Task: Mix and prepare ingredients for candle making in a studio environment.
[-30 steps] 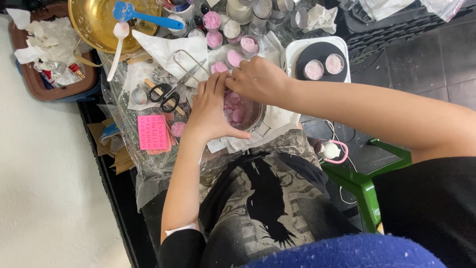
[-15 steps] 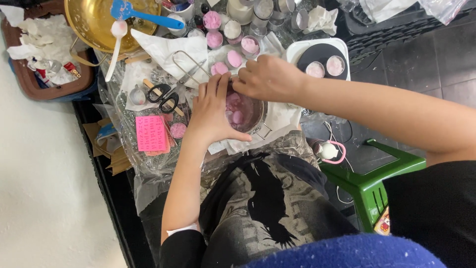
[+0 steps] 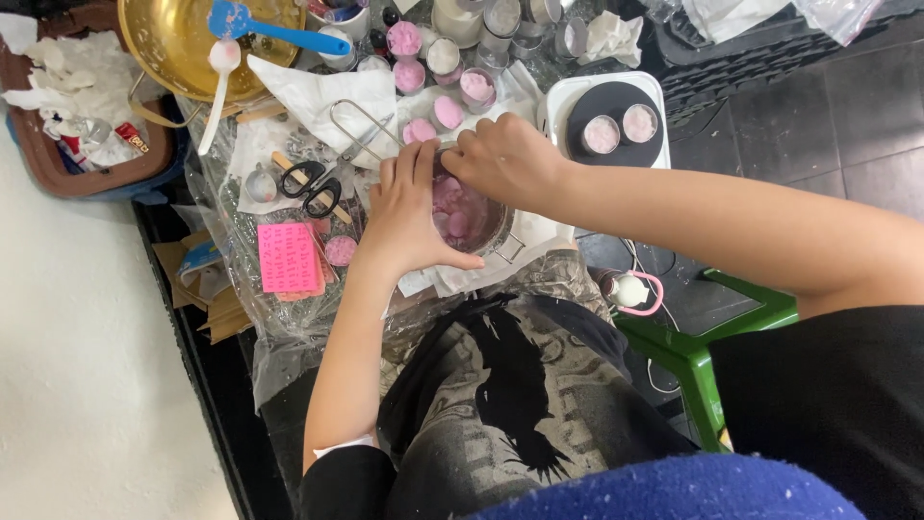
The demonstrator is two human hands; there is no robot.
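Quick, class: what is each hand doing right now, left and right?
Left hand: open, cupped around the side of the small metal pot of pink pieces.
Right hand: fingers curled at the pot's far rim; whether it grips anything cannot be told.

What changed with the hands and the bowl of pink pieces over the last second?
Very little. The left hand stays cupped around the near side of the metal bowl of pink pieces, and the right hand stays at its far rim, fingers shifting only slightly. Nothing was picked up or let go. The scissors, pink mould and brass pan lie unmoved.
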